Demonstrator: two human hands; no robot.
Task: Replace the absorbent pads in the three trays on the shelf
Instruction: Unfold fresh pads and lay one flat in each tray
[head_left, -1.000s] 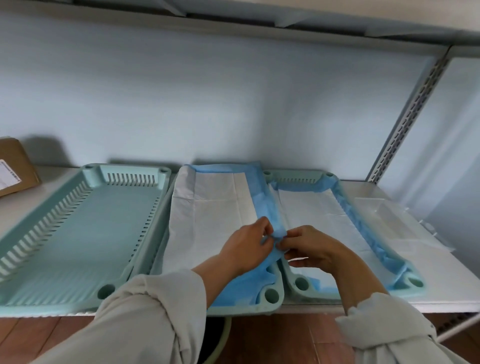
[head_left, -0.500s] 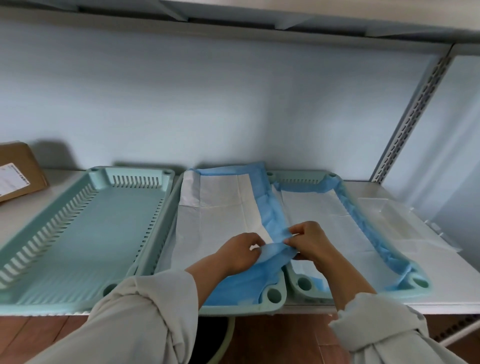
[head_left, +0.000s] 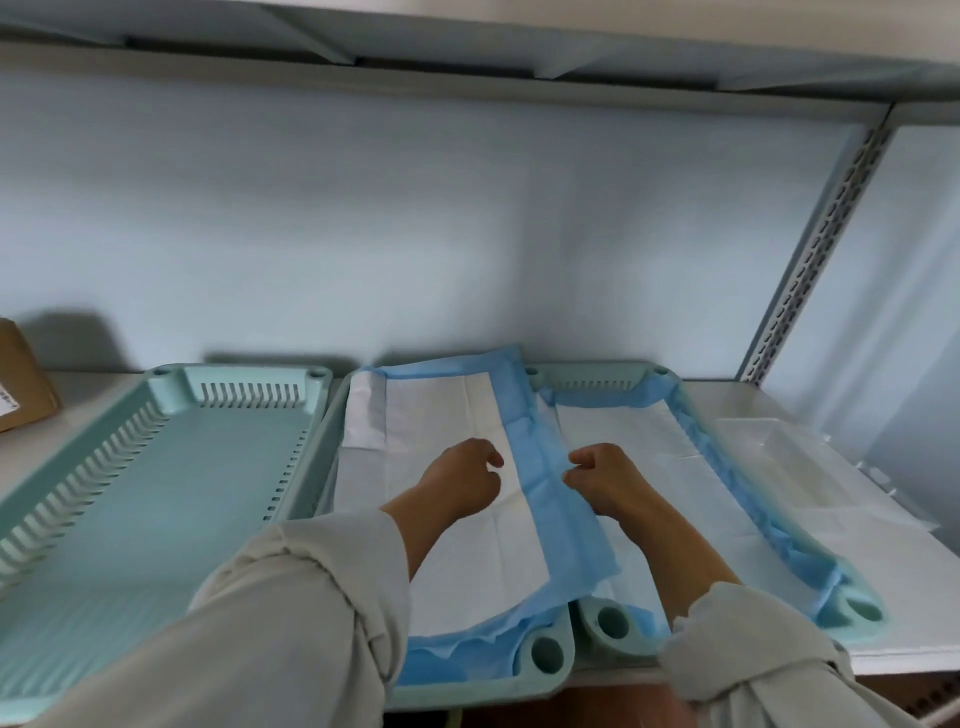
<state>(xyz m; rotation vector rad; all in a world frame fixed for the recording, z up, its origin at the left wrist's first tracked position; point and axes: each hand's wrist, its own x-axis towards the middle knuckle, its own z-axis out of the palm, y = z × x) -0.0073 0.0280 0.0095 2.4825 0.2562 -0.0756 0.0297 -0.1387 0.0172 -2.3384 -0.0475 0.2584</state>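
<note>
1. Pad lies in middle tray on shelf; long axis runs near to far; blue right border flops over the shared rim.
2. Border sits between both hands, just right of left hand, touching right hand.
3. Left grip: fingers loosely curled, holding nothing, hovering over white area.
4. Right grip: fingertips look pinched on border edge; likely tuck comes next.
5. Left tray bare; right tray padded.

Left tray open above; cardboard box perhaps crowds its left.
</note>
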